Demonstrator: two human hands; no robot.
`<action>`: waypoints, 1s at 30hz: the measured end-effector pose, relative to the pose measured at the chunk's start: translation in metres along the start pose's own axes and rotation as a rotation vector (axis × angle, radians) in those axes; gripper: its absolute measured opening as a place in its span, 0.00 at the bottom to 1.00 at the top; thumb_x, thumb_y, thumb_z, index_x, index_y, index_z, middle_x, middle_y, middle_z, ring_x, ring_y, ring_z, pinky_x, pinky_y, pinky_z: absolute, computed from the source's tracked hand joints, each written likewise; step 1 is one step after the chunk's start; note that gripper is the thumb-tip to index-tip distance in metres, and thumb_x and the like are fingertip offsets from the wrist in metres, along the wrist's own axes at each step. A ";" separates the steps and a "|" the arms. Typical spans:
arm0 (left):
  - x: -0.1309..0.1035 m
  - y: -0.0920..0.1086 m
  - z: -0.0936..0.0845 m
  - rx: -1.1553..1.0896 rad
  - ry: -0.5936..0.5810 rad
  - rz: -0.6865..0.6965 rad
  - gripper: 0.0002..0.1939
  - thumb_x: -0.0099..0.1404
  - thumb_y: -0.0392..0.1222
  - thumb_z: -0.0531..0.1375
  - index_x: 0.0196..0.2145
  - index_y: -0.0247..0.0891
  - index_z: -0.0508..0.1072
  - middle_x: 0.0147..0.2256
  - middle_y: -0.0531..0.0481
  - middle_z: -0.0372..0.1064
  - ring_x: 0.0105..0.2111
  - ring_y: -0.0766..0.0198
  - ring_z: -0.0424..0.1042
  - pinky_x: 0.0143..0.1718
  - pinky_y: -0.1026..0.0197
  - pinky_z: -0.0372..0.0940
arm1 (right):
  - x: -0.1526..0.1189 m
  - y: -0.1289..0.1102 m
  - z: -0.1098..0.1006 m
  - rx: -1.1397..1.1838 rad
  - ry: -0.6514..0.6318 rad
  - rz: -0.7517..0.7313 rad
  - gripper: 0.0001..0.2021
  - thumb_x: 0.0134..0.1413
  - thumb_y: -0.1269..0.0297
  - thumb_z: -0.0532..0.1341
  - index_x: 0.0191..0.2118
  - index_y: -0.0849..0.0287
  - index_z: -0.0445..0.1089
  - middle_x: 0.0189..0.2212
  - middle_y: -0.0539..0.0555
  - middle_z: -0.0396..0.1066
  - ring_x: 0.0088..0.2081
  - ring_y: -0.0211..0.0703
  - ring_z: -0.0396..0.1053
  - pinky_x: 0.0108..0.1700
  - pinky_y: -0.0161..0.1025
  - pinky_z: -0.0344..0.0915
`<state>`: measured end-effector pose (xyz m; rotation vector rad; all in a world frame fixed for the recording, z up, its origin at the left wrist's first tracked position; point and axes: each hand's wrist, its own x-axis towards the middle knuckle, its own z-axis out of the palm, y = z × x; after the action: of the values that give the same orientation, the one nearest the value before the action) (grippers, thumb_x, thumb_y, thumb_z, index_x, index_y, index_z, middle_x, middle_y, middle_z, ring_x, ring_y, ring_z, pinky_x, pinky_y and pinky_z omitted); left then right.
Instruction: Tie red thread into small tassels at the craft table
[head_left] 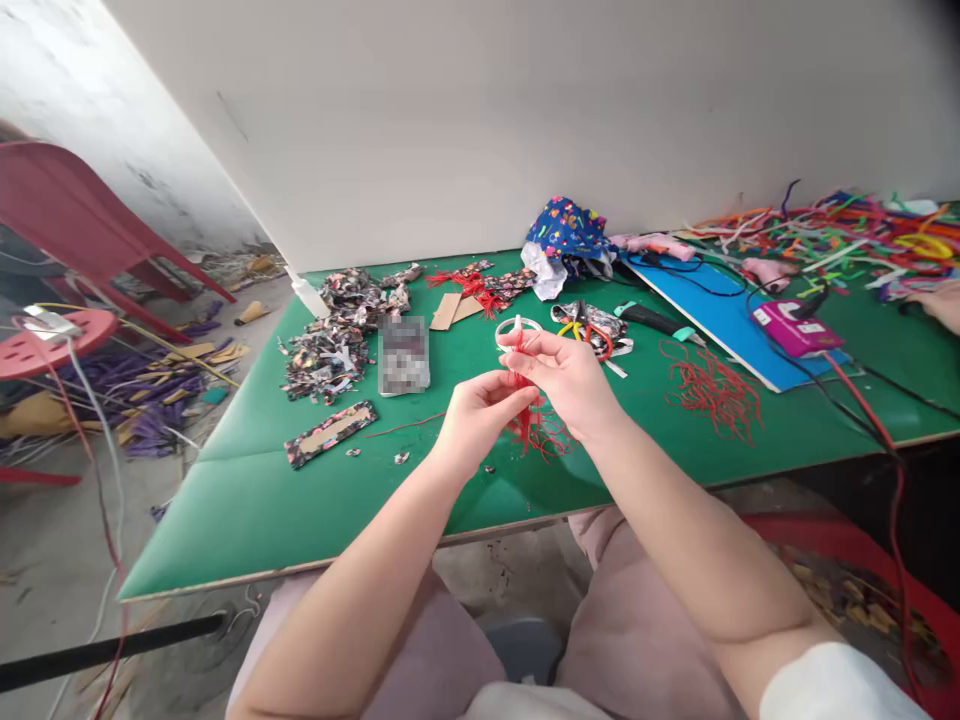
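- Heap of patterned cloth scraps (330,350): on the green table (247,510), well left of your fingers, with a white bottle (307,296) at its far edge.
- Cloth-edged cardboard strip (331,434): lying flat, left of your fingers and nearer you than the heap.
- Boxy object (403,356): blurred out, just beside the heap.
- Your left hand (478,412): thumb and forefinger pinched together on the red strings (523,420); the other fingers' state you cannot tell.
- Red strings: between your two hands, loose ends hanging below the fingertips.
- White ring (505,328): one, at your right fingertips; whether they touch it you cannot tell.
- Your right hand (574,382): thumb and forefinger closed on the same strings, just above the left fingertips.
- Blue patterned cloth (562,230): beyond your fingers, bunched.
- Black-and-green tool (654,321): right of your fingers.
- Loose red tangle (716,395): farther right.
- Blue board (709,310): farther right, a purple box (796,328) on it.
- Another person's hand (943,303): far right, near coloured strips (832,230).
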<state>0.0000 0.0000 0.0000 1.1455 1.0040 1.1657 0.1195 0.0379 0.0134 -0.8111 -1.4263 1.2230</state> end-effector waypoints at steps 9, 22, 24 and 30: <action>0.000 -0.010 0.002 0.043 -0.062 -0.136 0.13 0.53 0.47 0.64 0.30 0.34 0.71 0.29 0.48 0.75 0.25 0.66 0.73 0.23 0.66 0.64 | 0.005 -0.011 -0.014 0.014 0.092 -0.015 0.07 0.44 0.58 0.65 0.29 0.54 0.74 0.37 0.50 0.74 0.45 0.42 0.69 0.49 0.43 0.64; -0.001 0.007 -0.011 0.132 -0.023 0.185 0.15 0.58 0.46 0.60 0.42 0.39 0.73 0.41 0.51 0.73 0.40 0.64 0.70 0.42 0.63 0.63 | -0.001 -0.011 -0.004 0.061 -0.043 0.044 0.07 0.42 0.59 0.66 0.25 0.57 0.73 0.45 0.53 0.70 0.50 0.44 0.65 0.52 0.47 0.60; -0.005 0.008 -0.008 0.140 0.010 0.149 0.13 0.58 0.48 0.60 0.36 0.37 0.75 0.30 0.52 0.73 0.30 0.67 0.69 0.32 0.65 0.62 | -0.003 -0.012 -0.001 0.124 -0.060 0.095 0.07 0.40 0.60 0.67 0.24 0.57 0.73 0.45 0.53 0.70 0.48 0.44 0.66 0.49 0.45 0.63; -0.009 0.008 -0.003 0.110 0.018 0.124 0.13 0.57 0.48 0.60 0.26 0.35 0.75 0.26 0.50 0.71 0.27 0.66 0.67 0.27 0.64 0.60 | -0.007 -0.016 0.001 0.278 -0.149 0.216 0.06 0.40 0.60 0.67 0.23 0.56 0.74 0.45 0.52 0.70 0.28 0.33 0.66 0.22 0.32 0.61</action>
<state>-0.0058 -0.0085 0.0073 1.3018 1.0330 1.2333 0.1224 0.0273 0.0267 -0.7048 -1.2710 1.6353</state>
